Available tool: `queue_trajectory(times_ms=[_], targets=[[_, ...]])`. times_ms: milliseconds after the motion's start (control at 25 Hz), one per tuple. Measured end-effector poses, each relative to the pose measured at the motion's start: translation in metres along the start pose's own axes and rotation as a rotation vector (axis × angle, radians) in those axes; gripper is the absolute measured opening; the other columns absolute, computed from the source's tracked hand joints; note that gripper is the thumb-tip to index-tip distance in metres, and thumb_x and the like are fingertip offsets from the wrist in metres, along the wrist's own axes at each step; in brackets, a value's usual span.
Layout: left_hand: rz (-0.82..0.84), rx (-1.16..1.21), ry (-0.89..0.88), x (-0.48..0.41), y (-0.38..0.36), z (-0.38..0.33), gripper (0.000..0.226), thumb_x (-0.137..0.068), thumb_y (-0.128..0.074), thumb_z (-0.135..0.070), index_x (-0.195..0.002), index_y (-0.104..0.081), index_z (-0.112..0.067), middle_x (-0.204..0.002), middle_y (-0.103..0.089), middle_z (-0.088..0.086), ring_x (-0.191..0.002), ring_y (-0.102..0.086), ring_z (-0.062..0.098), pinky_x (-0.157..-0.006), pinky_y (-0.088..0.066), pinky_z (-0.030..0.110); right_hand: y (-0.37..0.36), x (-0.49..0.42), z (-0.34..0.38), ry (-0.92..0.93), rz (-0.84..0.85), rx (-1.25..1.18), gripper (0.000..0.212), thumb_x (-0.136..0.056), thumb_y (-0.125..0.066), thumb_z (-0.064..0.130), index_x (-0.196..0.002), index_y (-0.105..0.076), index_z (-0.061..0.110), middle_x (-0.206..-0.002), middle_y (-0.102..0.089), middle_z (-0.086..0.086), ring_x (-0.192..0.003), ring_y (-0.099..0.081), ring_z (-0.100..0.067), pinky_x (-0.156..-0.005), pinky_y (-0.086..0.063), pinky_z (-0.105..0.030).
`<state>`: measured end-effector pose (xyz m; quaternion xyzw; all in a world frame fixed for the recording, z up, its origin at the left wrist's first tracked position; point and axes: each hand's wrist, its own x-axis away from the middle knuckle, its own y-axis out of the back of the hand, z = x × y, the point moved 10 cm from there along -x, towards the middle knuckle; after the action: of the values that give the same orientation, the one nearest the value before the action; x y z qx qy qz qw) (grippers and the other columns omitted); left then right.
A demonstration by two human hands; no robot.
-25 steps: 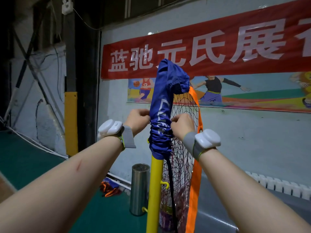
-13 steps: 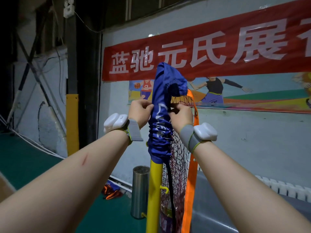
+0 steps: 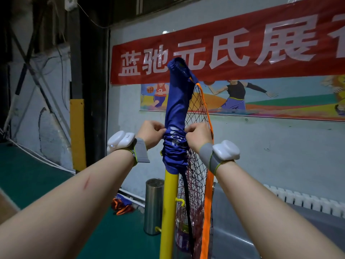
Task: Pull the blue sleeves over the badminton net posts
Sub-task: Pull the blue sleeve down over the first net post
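Now left hand (image 3: 151, 132) and right hand (image 3: 198, 137) pinch the blue sleeve (image 3: 176, 116) between them.

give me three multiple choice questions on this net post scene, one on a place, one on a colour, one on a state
1. Where does the metal bin stand?
A) just left of the yellow post
B) hung on the wall
C) on a bench

2. What colour is the edge band of the net?
A) white
B) orange
C) green

3. How is the blue sleeve?
A) pulled fully down
B) bunched partway, post bare below
C) off the post

Answers: 1 A, it stands on the floor beside the post. 2 B, the band hanging along the net is orange. 3 B, the left hand and right hand pinch gathered folds, with yellow showing beneath.
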<state>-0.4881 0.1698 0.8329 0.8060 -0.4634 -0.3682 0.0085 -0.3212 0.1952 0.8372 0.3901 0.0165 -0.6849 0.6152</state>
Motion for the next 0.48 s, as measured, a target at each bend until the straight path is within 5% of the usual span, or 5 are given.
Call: queue_trajectory(times_ms=[240, 480], targets=[[0.056, -0.127, 0.036, 0.010, 0.002, 0.002, 0.020, -0.089, -0.051, -0.007, -0.089, -0.066, 0.006, -0.082, -0.061, 0.015, -0.079, -0.054, 0.022, -0.076, -0.042, 0.028, -0.002, 0.006, 0.002, -0.003, 0.015, 0.048, 0.024, -0.080, -0.047, -0.001, -0.090, -0.068, 0.006, -0.105, -0.066, -0.012, -0.101, -0.057, -0.030, -0.077, -0.037, -0.022], [0.067, 0.112, 0.073, 0.008, 0.010, -0.009, 0.033, -0.085, -0.044, 0.004, -0.114, -0.058, 0.001, -0.095, -0.058, 0.013, -0.081, -0.052, 0.019, -0.064, -0.043, 0.016, 0.004, 0.002, 0.015, 0.010, 0.015, 0.063, 0.034, -0.083, -0.048, 0.003, -0.115, -0.053, -0.005, -0.118, -0.058, -0.021, -0.110, -0.054, -0.034, -0.085, -0.044, -0.034]])
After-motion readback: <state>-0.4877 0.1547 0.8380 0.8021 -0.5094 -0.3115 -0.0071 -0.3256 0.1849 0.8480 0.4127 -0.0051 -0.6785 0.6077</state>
